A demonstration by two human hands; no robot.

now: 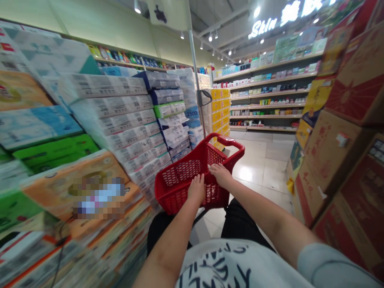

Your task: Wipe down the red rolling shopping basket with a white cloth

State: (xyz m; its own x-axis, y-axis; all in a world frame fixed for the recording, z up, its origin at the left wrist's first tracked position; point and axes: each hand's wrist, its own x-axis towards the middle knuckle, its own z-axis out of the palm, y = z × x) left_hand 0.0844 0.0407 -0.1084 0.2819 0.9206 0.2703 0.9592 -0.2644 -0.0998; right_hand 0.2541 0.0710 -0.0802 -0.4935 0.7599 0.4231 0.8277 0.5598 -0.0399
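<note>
A red plastic shopping basket (177, 176) with slotted walls stands just in front of my legs, its looped handle pointing away to the right. My left hand (197, 189) lies over the basket's near edge with its fingers stretched out. To its right, my right hand (221, 175) rests at the same edge, fingers extended and slightly apart. Neither hand is closed around anything that I can see. The part of the basket's inside that shows holds no goods; the near wall hides the rest. A grey pole (194, 60) with a dark grip rises behind the basket.
Stacked tissue packs (126, 116) crowd the left side, with orange packs (90, 184) closest. Cardboard cartons (333, 148) are piled on the right. Between them runs a pale tiled floor (255, 168) towards stocked shelves (264, 94). Yellow packs (220, 112) stand beyond the basket.
</note>
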